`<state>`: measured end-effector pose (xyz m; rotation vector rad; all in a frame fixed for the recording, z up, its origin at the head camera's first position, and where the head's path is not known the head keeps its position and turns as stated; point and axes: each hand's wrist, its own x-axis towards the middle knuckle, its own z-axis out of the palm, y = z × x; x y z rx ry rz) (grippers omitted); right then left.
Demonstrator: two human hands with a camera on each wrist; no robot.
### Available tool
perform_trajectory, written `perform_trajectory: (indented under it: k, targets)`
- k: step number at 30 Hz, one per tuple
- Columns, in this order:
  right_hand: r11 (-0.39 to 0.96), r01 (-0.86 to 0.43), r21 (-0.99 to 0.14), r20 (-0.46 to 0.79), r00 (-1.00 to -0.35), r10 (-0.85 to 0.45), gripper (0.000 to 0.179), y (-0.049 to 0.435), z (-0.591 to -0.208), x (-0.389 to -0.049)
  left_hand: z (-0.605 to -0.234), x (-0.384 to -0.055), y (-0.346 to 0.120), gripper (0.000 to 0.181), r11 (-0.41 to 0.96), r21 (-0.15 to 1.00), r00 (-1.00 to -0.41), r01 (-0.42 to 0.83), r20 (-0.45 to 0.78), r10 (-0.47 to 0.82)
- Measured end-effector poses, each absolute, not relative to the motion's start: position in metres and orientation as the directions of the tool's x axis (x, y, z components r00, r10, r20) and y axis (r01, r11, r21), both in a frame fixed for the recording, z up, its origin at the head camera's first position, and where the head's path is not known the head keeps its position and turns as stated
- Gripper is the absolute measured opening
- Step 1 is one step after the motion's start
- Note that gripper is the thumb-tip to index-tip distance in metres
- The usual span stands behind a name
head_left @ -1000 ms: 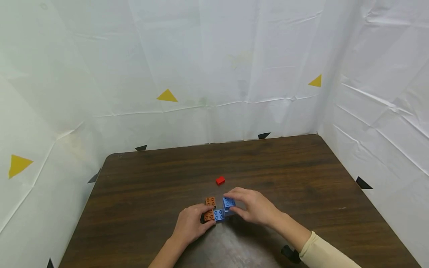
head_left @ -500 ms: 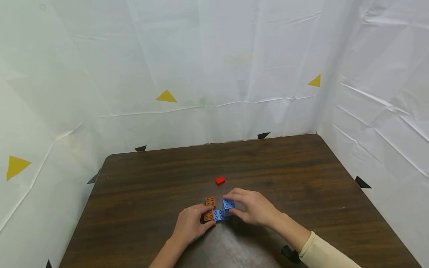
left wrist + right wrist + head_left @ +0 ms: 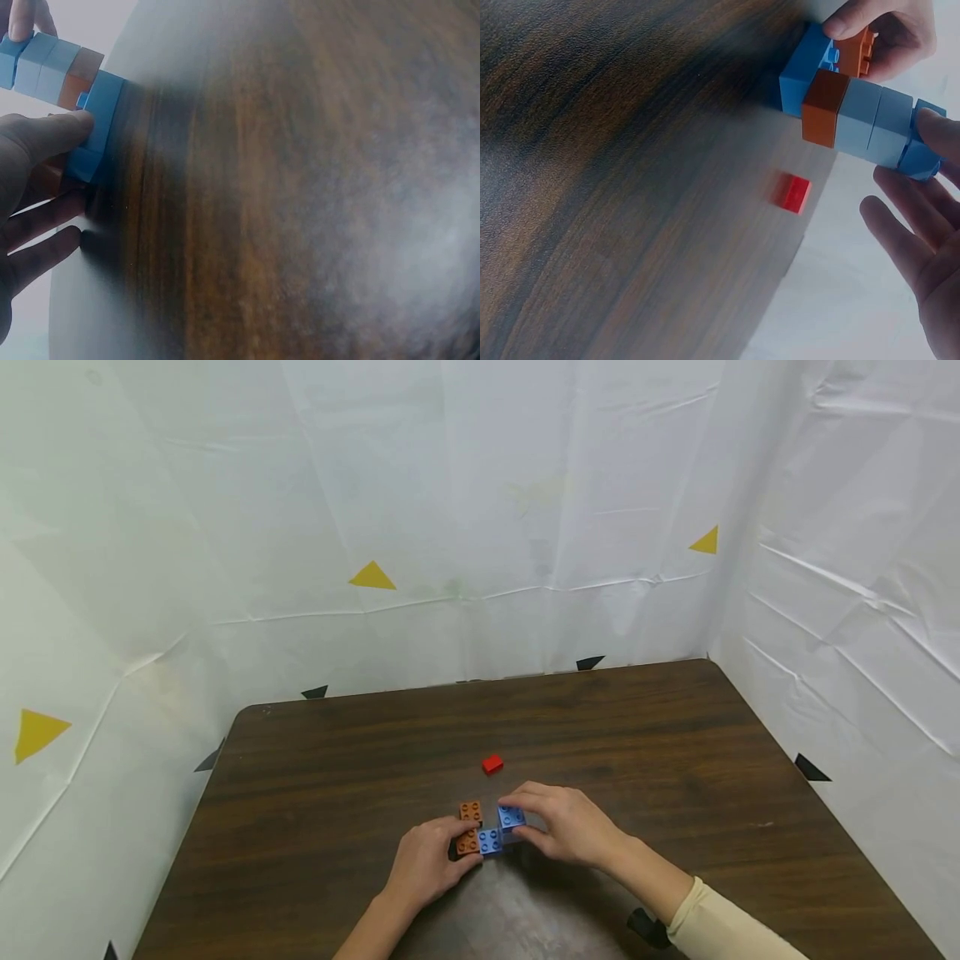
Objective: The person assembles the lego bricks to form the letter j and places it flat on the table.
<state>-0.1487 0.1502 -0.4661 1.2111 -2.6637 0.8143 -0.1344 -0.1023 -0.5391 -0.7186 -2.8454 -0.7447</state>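
dark wood-grain table [image 3: 337,760]; creased white sheeting [image 3: 480,485] behind and at sides, yellow triangles [image 3: 372,576] on it.

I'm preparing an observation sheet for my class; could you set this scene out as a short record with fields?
Left grip: holds base
Base: orange and blue bricks
Right grip: pinches top brick of stack
Stack, bottom up: orange, light blue, light blue, blue
Stack joined to base: cannot tell
Red brick: apart, on table

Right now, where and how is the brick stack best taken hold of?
Likely by the top blue brick, from above and right, pinching opposite flat sides, as the right hand does: the stack stands upright, its top clear of the left hand.
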Motion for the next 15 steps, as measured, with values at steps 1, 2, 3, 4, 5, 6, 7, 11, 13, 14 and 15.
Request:
perform_trajectory:
  k: [1, 2, 3, 4, 5, 6, 7, 11, 13, 14, 15]
  targets:
    - [0.541, -0.725, -0.427, 0.301, -0.678, -0.670, 0.041, 0.1502, -0.4661, -0.1488, -0.5391, -0.1343, -0.1022, 0.047, 0.767, 0.434, -0.881, 0.472, 0.224, 0.416]
    - [0.541, -0.724, -0.428, 0.299, -0.679, -0.671, 0.041, 0.1503, -0.4664, -0.1490, -0.5393, -0.1344, -0.1021, 0.047, 0.767, 0.435, -0.881, 0.472, 0.225, 0.416]
    - [0.541, -0.723, -0.429, 0.297, -0.679, -0.671, 0.041, 0.1504, -0.4664, -0.1492, -0.5393, -0.1343, -0.1021, 0.047, 0.767, 0.435, -0.881, 0.473, 0.226, 0.415]
    - [0.540, -0.723, -0.430, 0.296, -0.679, -0.672, 0.040, 0.1504, -0.4666, -0.1494, -0.5394, -0.1342, -0.1020, 0.047, 0.766, 0.435, -0.881, 0.473, 0.227, 0.415]
    - [0.541, -0.724, -0.429, 0.296, -0.678, -0.673, 0.040, 0.1504, -0.4669, -0.1497, -0.5395, -0.1342, -0.1020, 0.047, 0.765, 0.435, -0.880, 0.474, 0.229, 0.416]
    - [0.541, -0.725, -0.426, 0.298, -0.677, -0.673, 0.040, 0.1505, -0.4673, -0.1499, -0.5397, -0.1341, -0.1020, 0.047, 0.765, 0.435, -0.880, 0.475, 0.229, 0.416]
    - [0.542, -0.726, -0.424, 0.298, -0.676, -0.674, 0.040, 0.1506, -0.4677, -0.1501, -0.5400, -0.1341, -0.1020, 0.047, 0.765, 0.435, -0.880, 0.474, 0.229, 0.415]
    - [0.543, -0.729, -0.417, 0.302, -0.674, -0.674, 0.039, 0.1507, -0.4682, -0.1503, -0.5408, -0.1340, -0.1022, 0.047, 0.767, 0.432, -0.880, 0.475, 0.231, 0.415]
    - [0.545, -0.727, -0.417, 0.300, -0.676, -0.673, 0.039, 0.1508, -0.4679, -0.1504, -0.5410, -0.1341, -0.1022, 0.047, 0.769, 0.429, -0.880, 0.475, 0.231, 0.415]
    - [0.547, -0.726, -0.416, 0.300, -0.678, -0.672, 0.039, 0.1508, -0.4676, -0.1504, -0.5410, -0.1343, -0.1022, 0.047, 0.768, 0.429, -0.880, 0.476, 0.232, 0.415]
    - [0.550, -0.725, -0.415, 0.297, -0.680, -0.671, 0.039, 0.1508, -0.4675, -0.1505, -0.5411, -0.1345, -0.1021, 0.047, 0.768, 0.429, -0.879, 0.476, 0.232, 0.416]
